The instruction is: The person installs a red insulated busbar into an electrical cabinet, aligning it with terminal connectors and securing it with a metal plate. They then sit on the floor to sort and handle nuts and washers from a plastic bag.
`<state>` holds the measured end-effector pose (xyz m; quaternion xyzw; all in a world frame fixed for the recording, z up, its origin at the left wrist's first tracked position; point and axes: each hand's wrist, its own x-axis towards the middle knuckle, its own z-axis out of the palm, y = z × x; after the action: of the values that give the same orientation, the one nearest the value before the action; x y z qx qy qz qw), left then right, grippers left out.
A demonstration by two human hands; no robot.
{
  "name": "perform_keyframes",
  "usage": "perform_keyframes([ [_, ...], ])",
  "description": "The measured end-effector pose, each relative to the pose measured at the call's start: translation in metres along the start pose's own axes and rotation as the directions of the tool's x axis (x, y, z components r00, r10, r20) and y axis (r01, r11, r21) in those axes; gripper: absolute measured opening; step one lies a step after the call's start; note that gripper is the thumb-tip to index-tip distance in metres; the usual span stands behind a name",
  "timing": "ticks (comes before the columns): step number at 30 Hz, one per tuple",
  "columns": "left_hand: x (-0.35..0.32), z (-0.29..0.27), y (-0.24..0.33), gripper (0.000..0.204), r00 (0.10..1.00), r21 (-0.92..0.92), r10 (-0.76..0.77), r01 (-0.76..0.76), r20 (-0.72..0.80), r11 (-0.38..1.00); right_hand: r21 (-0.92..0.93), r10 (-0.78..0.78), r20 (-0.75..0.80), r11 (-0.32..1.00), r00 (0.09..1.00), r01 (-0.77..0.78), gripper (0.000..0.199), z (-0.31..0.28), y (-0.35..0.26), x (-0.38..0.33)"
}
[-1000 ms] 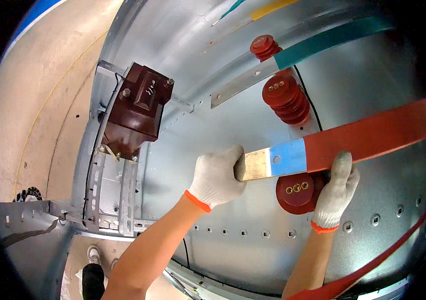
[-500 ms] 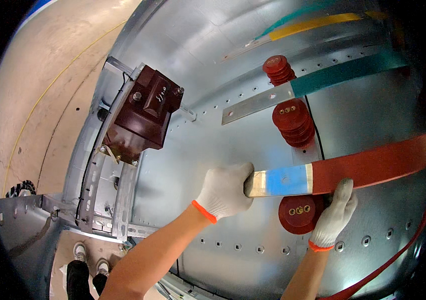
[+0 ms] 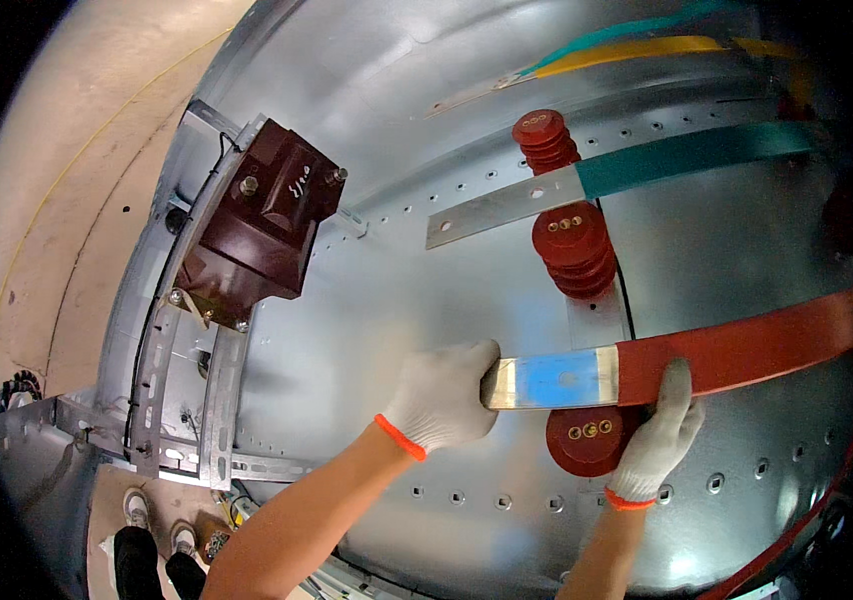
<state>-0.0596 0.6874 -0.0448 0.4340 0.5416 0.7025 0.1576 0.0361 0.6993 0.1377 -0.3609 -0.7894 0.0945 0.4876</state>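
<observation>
Both my hands wear white knit gloves with orange cuffs. My left hand point(image 3: 444, 395) is closed round the bare metal end of a flat busbar with a red sleeve point(image 3: 747, 345). A blue patch point(image 3: 565, 380) covers part of its bare section, with a faint hole mark in it. My right hand point(image 3: 662, 435) grips the sleeved part from the near edge, thumb on top and fingers partly hidden. Under the bar, beside my right hand, the nearest red ribbed insulator point(image 3: 587, 445) shows its round face with brass inserts. I cannot tell whether bar and insulator touch.
Two more red insulators point(image 3: 572, 235) stand farther back. A green-sleeved busbar point(image 3: 697, 160) with a holed bare end crosses above them; a yellow one point(image 3: 627, 50) lies beyond. At left, a dark brown moulded block point(image 3: 272, 210) is fixed to a slotted metal frame point(image 3: 222, 420). Bolts line the sheet-metal panel point(image 3: 347, 330).
The view has shifted slightly, so the surroundings sit farther left. Both hands keep their hold, and the red busbar sits a little closer to the nearest insulator's face.
</observation>
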Motion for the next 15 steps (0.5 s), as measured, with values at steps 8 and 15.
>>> perform_keyframes([
  [8, 0.0, -0.002, 0.005, 0.012, 1.0, -0.001, -0.011, 0.011, 0.008, 1.0, 0.008, 0.025, 0.021, 1.0, 0.999, -0.025, 0.033, -0.001, -0.001, -0.001],
  [15, -0.005, -0.001, 0.005, 0.009, 0.999, -0.008, 0.027, -0.028, -0.039, 1.0, -0.067, 0.049, -0.041, 0.996, 0.998, -0.052, 0.061, 0.0, 0.005, -0.002],
])
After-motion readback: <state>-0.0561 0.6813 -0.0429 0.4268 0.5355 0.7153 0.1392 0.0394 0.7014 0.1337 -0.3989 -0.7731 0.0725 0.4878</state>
